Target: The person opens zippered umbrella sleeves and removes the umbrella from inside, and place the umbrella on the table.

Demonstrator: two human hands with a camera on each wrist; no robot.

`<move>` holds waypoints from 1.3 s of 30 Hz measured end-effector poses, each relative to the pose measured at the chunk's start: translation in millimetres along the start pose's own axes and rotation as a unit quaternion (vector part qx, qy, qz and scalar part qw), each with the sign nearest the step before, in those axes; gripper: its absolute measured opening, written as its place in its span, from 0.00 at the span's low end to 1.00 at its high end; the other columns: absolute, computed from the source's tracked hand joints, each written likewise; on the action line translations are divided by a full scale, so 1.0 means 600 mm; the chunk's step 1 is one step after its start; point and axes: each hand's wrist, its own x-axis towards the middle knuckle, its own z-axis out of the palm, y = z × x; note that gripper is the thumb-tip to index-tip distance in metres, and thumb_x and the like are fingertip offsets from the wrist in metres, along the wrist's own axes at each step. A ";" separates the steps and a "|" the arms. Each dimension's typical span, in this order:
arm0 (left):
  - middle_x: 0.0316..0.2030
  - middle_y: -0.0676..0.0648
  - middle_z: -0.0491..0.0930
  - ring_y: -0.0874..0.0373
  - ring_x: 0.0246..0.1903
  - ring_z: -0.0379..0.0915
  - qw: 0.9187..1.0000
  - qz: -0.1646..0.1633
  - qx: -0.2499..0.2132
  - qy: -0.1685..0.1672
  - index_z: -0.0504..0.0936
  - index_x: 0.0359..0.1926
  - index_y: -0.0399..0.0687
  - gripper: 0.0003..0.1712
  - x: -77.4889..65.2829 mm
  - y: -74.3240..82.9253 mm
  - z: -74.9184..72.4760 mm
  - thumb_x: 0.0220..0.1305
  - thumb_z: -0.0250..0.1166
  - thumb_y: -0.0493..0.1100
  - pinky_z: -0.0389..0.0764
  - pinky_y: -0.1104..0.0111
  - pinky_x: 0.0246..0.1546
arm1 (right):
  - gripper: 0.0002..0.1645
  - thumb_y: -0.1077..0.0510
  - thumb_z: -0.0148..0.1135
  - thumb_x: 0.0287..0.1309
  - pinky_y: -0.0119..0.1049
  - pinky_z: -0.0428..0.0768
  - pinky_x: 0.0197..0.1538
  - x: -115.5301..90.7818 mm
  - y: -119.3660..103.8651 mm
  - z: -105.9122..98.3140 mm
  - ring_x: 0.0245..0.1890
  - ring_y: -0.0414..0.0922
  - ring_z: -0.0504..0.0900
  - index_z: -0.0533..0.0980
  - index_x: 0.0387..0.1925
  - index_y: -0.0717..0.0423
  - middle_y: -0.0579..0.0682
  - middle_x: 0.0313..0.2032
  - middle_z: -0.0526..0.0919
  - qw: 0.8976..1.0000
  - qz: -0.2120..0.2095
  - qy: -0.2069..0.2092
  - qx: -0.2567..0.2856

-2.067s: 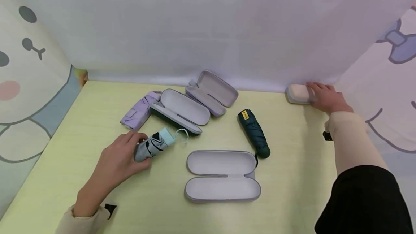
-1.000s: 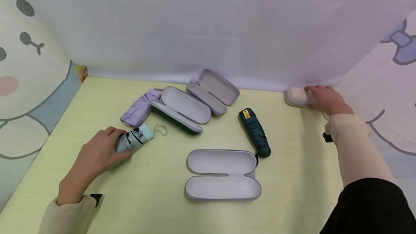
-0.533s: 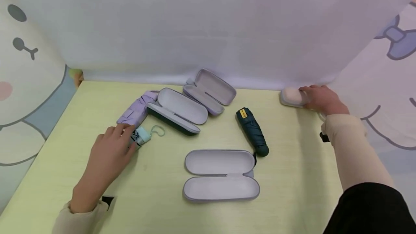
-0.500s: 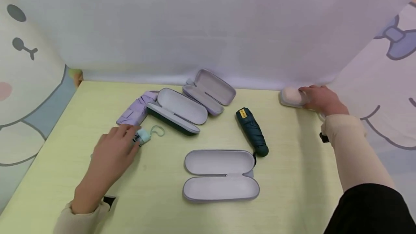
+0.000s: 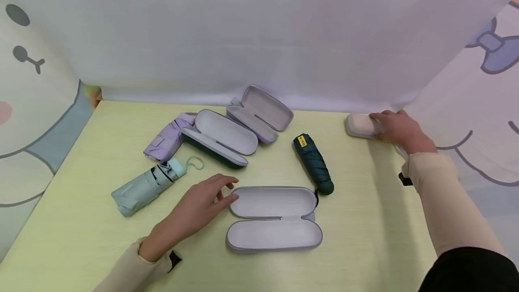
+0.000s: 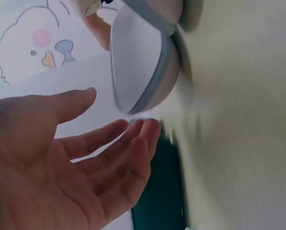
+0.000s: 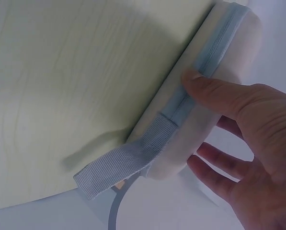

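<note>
My left hand (image 5: 198, 206) hovers at the left end of an open lilac-grey glasses case (image 5: 275, 234), thumb and fingers apart with nothing between them. In the left wrist view the case (image 6: 138, 62) lies just beyond the fingertips. Behind that hand, a pale blue-green folded umbrella (image 5: 142, 188) with a wrist loop lies on the table. At the back right my right hand (image 5: 401, 130) grips a pale pink zip case (image 5: 360, 125). The right wrist view shows the thumb pressed on its grey-blue zip band, fingers behind, and a woven strap (image 7: 126, 158) hanging from one end.
A lilac folded umbrella (image 5: 164, 141) touches an open dark-green case with grey lining (image 5: 227, 132). Behind it stands another open lilac case (image 5: 259, 116). A dark green umbrella (image 5: 314, 163) lies right of centre. Cloth walls (image 5: 259, 35) enclose the table's back and sides.
My left hand has set the pale blue-green umbrella down beside the lilac one, let go, and moved right to the front case. The right hand has shifted the pink case slightly left and nearer.
</note>
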 end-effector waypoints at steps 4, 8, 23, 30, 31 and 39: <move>0.49 0.56 0.84 0.70 0.33 0.73 1.000 0.008 -0.006 -0.018 0.82 0.62 0.50 0.21 0.011 0.008 0.014 0.74 0.66 0.51 0.75 0.73 0.33 | 0.40 0.59 0.73 0.57 0.71 0.77 0.48 -0.010 -0.007 0.004 0.55 0.75 0.71 0.70 0.70 0.61 0.71 0.63 0.75 1.000 -0.010 0.011 -0.002; 0.46 0.55 0.84 0.67 0.31 0.72 0.999 0.025 0.022 -0.005 0.84 0.58 0.50 0.16 0.020 0.013 0.024 0.73 0.67 0.48 0.74 0.72 0.32 | 0.40 0.58 0.74 0.57 0.69 0.79 0.45 -0.019 -0.015 0.010 0.54 0.74 0.72 0.71 0.69 0.61 0.70 0.62 0.76 1.000 -0.018 0.017 -0.005; 0.45 0.54 0.88 0.67 0.34 0.80 1.000 0.017 -0.017 0.005 0.88 0.50 0.52 0.09 0.018 0.004 0.024 0.71 0.68 0.40 0.80 0.71 0.37 | 0.40 0.54 0.78 0.54 0.66 0.74 0.54 -0.066 -0.048 0.032 0.50 0.73 0.76 0.74 0.66 0.62 0.70 0.58 0.81 0.996 -0.055 0.065 -0.034; 0.48 0.53 0.88 0.67 0.38 0.83 0.995 -0.014 -0.093 -0.020 0.87 0.52 0.54 0.10 -0.004 -0.016 0.008 0.73 0.66 0.41 0.83 0.71 0.41 | 0.42 0.51 0.78 0.55 0.68 0.77 0.46 -0.101 -0.063 0.039 0.49 0.74 0.73 0.72 0.67 0.61 0.68 0.58 0.80 0.998 -0.026 0.053 -0.018; 0.49 0.52 0.88 0.66 0.38 0.84 0.994 -0.017 -0.103 -0.024 0.86 0.53 0.54 0.10 -0.007 -0.019 0.005 0.73 0.66 0.41 0.83 0.71 0.41 | 0.42 0.50 0.78 0.55 0.68 0.78 0.44 -0.104 -0.062 0.041 0.48 0.73 0.74 0.72 0.67 0.61 0.68 0.57 0.80 0.998 -0.025 0.057 -0.016; 0.49 0.48 0.87 0.64 0.39 0.85 0.986 -0.038 -0.163 -0.025 0.84 0.56 0.51 0.12 -0.031 -0.035 -0.009 0.75 0.64 0.44 0.83 0.71 0.41 | 0.44 0.46 0.79 0.52 0.68 0.72 0.50 -0.129 -0.061 0.061 0.50 0.73 0.74 0.72 0.64 0.63 0.71 0.54 0.78 0.996 -0.023 0.084 -0.004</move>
